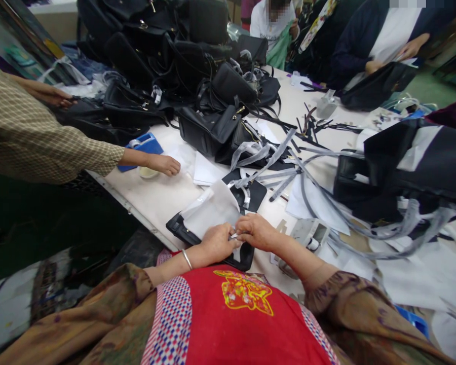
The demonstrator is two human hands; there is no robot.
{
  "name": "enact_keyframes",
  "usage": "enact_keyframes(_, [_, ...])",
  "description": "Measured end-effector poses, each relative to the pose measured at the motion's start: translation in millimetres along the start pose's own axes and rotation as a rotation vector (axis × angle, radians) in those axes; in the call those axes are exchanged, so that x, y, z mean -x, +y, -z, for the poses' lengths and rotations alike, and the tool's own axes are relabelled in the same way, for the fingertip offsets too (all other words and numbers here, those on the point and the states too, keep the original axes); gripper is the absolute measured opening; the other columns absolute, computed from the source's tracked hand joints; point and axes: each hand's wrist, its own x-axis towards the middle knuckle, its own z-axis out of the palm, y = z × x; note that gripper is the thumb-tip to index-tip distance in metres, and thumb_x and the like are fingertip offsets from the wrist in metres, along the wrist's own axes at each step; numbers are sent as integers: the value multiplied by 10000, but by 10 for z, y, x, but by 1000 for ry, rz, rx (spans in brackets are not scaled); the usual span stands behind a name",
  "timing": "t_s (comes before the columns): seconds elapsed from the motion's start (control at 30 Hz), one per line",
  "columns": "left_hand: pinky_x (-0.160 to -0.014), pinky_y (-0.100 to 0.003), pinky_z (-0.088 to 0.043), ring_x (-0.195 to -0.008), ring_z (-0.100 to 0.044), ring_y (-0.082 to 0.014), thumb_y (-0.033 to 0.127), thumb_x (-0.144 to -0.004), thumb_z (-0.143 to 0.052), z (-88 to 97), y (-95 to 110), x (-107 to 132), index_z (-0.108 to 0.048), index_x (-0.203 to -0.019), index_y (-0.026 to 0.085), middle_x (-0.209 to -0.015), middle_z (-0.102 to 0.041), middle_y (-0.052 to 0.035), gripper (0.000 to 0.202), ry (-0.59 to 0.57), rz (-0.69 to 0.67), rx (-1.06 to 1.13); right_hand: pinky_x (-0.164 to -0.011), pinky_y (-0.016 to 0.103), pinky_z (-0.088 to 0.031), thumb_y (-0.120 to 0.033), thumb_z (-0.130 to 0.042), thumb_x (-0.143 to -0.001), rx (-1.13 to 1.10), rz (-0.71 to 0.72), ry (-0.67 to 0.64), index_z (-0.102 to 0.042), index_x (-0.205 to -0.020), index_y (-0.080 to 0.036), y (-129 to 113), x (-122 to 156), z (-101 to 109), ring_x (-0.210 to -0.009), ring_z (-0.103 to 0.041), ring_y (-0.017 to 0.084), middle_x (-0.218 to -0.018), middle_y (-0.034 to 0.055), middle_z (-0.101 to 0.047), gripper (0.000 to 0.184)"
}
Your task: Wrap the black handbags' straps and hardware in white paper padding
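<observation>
A small black bag (179,229) lies at the table edge right in front of me, with a white sheet (213,209) covering much of it. My left hand (219,243), with a silver bangle at the wrist, is closed at the bag's right side. Against it, my right hand (257,232) is closed in a pinch. The fingertips of both meet around a small whitish piece, too small and covered to name. Behind my hands, a black flap with a plastic-wrapped handle (247,195) sticks out.
A co-worker's hand (167,165) reaches in from the left beside a blue tape dispenser (150,143). Black bags (209,126) pile up at the back. Plastic-wrapped straps (307,175) and a large black bag (414,162) lie right. A grey metal dispenser (307,233) stands near my right forearm.
</observation>
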Motion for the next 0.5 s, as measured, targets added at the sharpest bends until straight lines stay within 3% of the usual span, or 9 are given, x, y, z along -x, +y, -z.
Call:
enact_keyframes(0.1, [-587,-260,-331,-678,-579,-169,415,-746,-698,3,6,10,-581,-873,213,-742,-641,12,267,43,-5,40,-829,316,-433,-262,-666,-860,10,14,57,-672,-809,-203,-68,55,22,-848,-593,166,-872,25,-688,78])
enact_keyframes(0.17, [-576,-257,-313,-650,-557,-158,408,-769,-672,9,7,16,-563,-840,217,-701,-610,26,232,43,-33,41,-908,366,-410,-249,-635,-875,69,-19,188,-691,-878,-214,-174,140,29,-993,-580,207,-1007,50,-693,65])
enact_keyframes(0.23, [-565,-254,-298,-625,-535,-149,399,-791,-647,17,6,19,-551,-811,218,-670,-586,34,206,38,-50,41,-952,408,-389,-239,-597,-886,110,-144,391,-698,-912,-209,-311,259,7,-1081,-547,244,-1083,81,-673,108])
enact_keyframes(0.3, [-565,-252,-296,-617,-523,-145,395,-798,-637,21,5,18,-546,-790,216,-657,-574,37,200,37,-55,43,-866,374,-431,-271,-568,-892,26,-378,529,-688,-846,-185,-442,381,-59,-949,-579,228,-950,90,-676,155])
enact_keyframes(0.33, [-569,-252,-299,-620,-521,-145,395,-796,-638,22,5,16,-547,-784,215,-656,-574,36,203,37,-55,44,-777,337,-448,-302,-566,-888,-81,-518,532,-675,-794,-177,-495,429,-110,-824,-583,200,-834,73,-664,190])
enact_keyframes(0.4, [-582,-251,-310,-635,-526,-148,392,-787,-648,21,7,12,-554,-777,210,-665,-582,33,204,41,-54,50,-602,276,-415,-376,-585,-860,-380,-774,417,-651,-727,-170,-563,481,-238,-617,-528,148,-645,21,-600,254])
enact_keyframes(0.5, [-596,-251,-328,-654,-541,-151,371,-781,-655,19,12,8,-568,-770,201,-683,-604,24,192,45,-45,64,-455,224,-297,-482,-630,-799,-874,-991,260,-615,-736,-166,-576,439,-443,-467,-412,90,-538,-40,-500,323])
